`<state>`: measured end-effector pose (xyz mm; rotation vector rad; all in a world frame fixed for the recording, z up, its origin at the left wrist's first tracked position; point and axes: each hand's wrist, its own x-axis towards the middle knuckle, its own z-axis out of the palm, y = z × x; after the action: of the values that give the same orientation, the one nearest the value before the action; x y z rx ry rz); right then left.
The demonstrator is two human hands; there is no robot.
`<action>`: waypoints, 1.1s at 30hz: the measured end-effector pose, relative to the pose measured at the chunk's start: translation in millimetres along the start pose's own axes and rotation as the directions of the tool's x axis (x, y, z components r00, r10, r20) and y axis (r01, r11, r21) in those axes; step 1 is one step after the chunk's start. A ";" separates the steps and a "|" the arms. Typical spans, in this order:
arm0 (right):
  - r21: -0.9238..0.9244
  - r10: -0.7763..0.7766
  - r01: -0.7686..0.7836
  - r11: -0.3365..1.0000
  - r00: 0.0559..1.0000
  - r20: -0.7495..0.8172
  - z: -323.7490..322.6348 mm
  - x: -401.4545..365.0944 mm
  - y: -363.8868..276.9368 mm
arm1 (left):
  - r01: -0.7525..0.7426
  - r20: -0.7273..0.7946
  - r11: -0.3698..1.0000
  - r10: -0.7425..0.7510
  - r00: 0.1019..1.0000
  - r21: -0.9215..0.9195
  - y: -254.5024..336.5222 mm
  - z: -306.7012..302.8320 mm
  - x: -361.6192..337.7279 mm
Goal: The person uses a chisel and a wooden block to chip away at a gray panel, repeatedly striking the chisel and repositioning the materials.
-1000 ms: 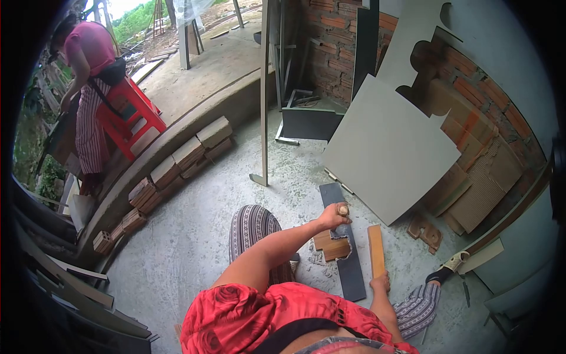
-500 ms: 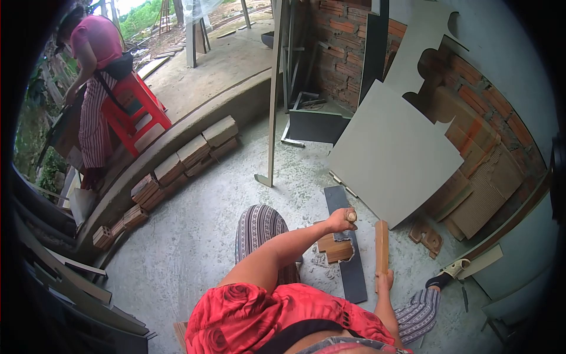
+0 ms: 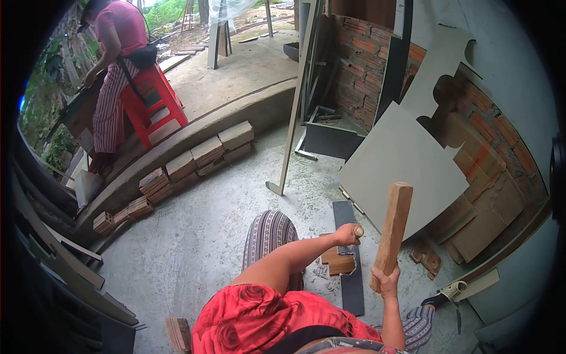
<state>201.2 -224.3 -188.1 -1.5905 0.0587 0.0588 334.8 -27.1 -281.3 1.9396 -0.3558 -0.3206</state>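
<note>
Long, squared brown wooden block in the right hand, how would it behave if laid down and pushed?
The wooden block is probably stiff, being thick wood. Its flat faces suggest sliding, not rolling; on end, its length might invite tipping.

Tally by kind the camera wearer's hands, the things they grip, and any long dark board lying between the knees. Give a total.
Hands, left hand and right hand: 2
Handle: 1
Wooden block: 1
Dark board: 1
Total: 5
</note>
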 end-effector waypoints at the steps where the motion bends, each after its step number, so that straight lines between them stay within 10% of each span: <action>1: -0.108 -0.030 0.032 0.994 0.999 0.021 0.1 -2.3 -9.9 | -0.002 -0.024 1.000 0.003 1.000 0.024 0.5 -0.8 0.6; 4: -0.248 -0.038 0.047 0.968 0.998 0.039 -2.9 -11.0 -9.4 | -0.023 0.002 1.000 0.023 1.000 0.018 -1.0 -0.6 2.0; 6: -0.344 0.221 -0.169 0.924 0.968 0.119 -12.2 -14.6 12.5 | -0.020 -0.003 0.999 0.020 1.000 -0.036 -0.6 3.5 -1.9; 10: -0.065 0.269 -0.266 0.962 0.962 0.054 -1.3 -26.3 1.1 | -0.004 -0.008 0.999 0.004 1.000 -0.039 -8.6 3.8 2.1; 19: -0.176 -0.022 0.040 0.984 0.994 0.106 6.8 -33.0 -29.4 | -0.020 -0.020 0.999 0.019 1.000 -0.043 -3.4 2.2 0.3; 22: -0.326 0.276 -0.217 0.920 0.950 0.147 0.1 -35.1 4.4 | -0.013 -0.031 0.996 0.011 0.999 -0.091 -5.2 10.1 -4.3; 33: -0.028 0.080 -0.077 0.997 0.986 0.149 12.9 -37.4 -27.7 | -0.020 -0.047 0.994 0.015 0.999 -0.110 -6.4 5.2 -4.6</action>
<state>165.9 -210.8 -158.0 -1.6009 0.0030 0.2415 329.1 -27.3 -288.9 1.8311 -0.3185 -0.2778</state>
